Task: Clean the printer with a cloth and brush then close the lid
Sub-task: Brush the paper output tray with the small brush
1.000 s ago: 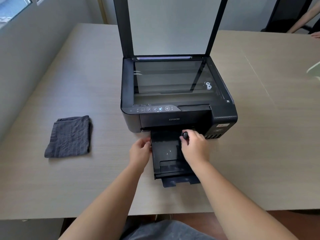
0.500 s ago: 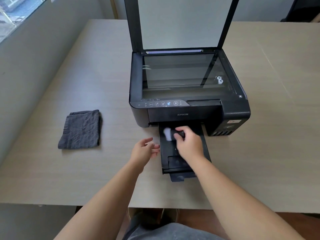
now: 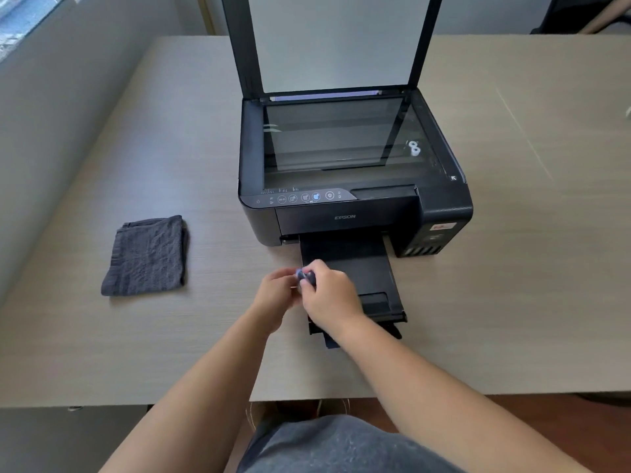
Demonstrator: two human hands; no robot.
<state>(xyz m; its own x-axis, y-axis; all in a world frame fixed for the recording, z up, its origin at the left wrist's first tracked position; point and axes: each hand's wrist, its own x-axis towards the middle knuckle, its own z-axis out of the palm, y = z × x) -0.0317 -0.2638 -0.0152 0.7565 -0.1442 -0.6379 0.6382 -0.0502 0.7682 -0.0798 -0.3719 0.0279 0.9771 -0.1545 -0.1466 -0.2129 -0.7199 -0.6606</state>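
Note:
A black printer [image 3: 345,213] stands on the table with its scanner lid [image 3: 336,42] raised upright and the glass bare. Its output tray [image 3: 362,278] sticks out toward me. My right hand [image 3: 329,297] grips a small black brush [image 3: 305,276] at the tray's left edge. My left hand [image 3: 275,295] meets it there, its fingers touching the brush's pale tip. How the left fingers lie is partly hidden. A folded dark grey cloth [image 3: 146,256] lies flat on the table to the left, apart from both hands.
The beige table [image 3: 512,302] stretches well beyond the printer on both sides. Its front edge runs just before my lap. A grey wall and a window are at the left. Someone's arm shows at the far right corner.
My right hand has carried the brush from the tray's inner end toward me and to the left. My left hand has closed in on the brush tip. The bristles are now mostly covered.

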